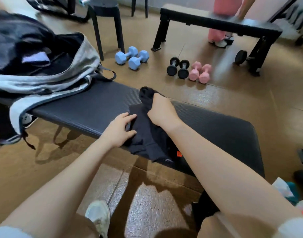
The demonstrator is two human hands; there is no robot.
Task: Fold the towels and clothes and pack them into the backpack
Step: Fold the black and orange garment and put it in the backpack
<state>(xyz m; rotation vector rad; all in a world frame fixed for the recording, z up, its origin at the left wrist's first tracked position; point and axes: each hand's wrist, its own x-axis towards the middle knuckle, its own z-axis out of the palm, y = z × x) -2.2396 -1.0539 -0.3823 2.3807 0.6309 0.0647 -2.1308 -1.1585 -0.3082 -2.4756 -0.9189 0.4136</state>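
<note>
Dark garment (147, 134) is lying across the near half of the padded bench (78, 109), its long axis running away from the person. Right hand (160, 111) is gripping its bunched far end, lifted; left hand (119, 129) is pressing flat, fingers spread, on the side nearer the open backpack (44, 66).

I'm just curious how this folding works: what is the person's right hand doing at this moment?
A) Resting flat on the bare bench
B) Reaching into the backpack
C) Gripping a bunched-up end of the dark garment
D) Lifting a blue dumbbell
C: the right hand is curled round a raised, bunched end of the dark garment on the bench, while the left hand presses on the cloth.
</note>
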